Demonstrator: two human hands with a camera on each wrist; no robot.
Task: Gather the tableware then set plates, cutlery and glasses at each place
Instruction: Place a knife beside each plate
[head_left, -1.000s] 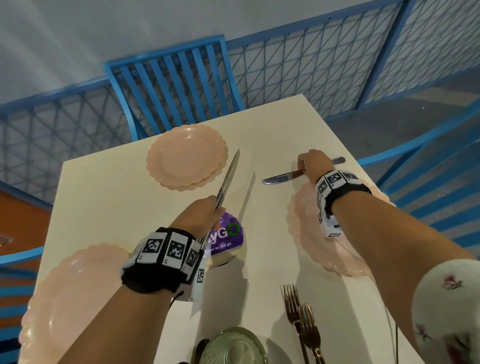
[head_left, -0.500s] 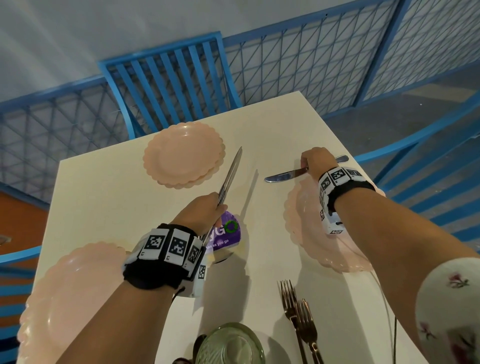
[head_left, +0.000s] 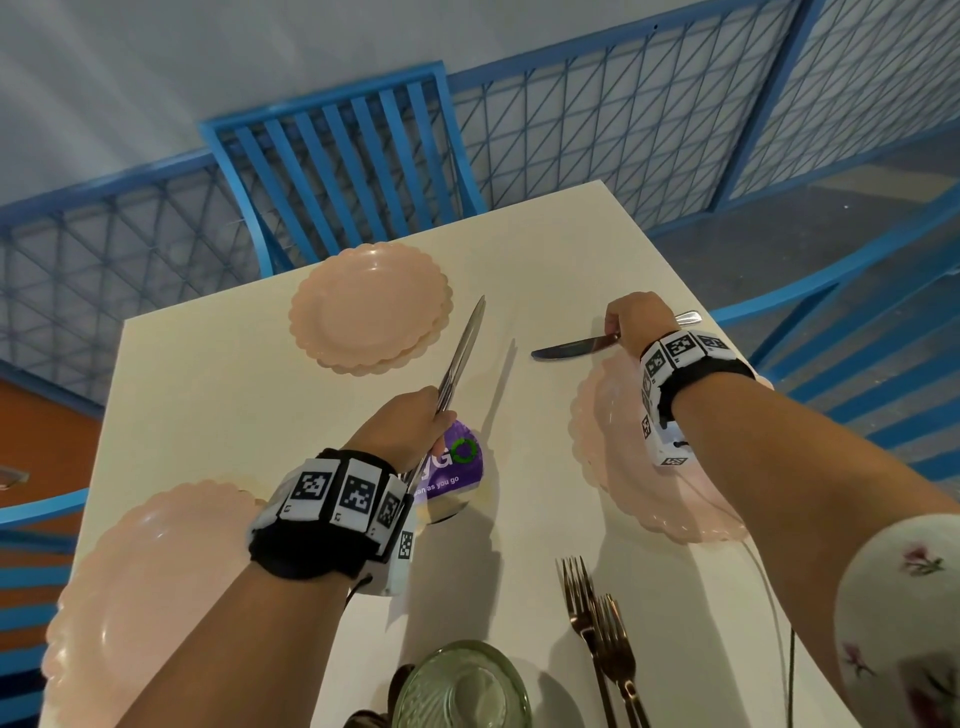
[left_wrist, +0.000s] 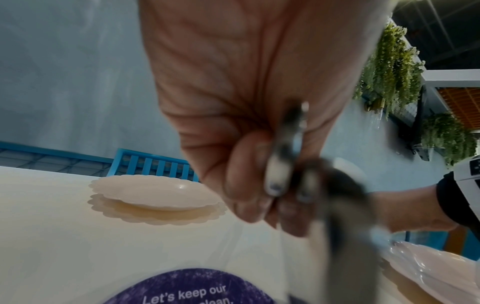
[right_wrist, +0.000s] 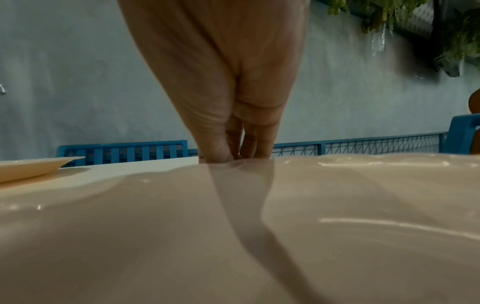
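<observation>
Laying a knife (head_left: 574, 347) beside the right-edge plate (head_left: 618, 457), right hand (head_left: 635, 321) pinches its handle; left hand (head_left: 402, 434) grips spare knives (head_left: 462, 353). Best set it parallel to the table (head_left: 218, 384) edge.

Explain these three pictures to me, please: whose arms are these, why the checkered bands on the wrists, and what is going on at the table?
No machine here: a person sets a table with bare hands. The bands hold small cameras. One picture comes from a camera on the head, looking down; the other two look along each hand from the wrist.

On the white table lie pink scalloped plates, two forks, a green glass and a round purple sticker.

The left hand grips a bundle of knives, raised and pointing away. The right hand pinches one knife beyond the right plate; whether it rests on the table yet, I cannot tell.
</observation>
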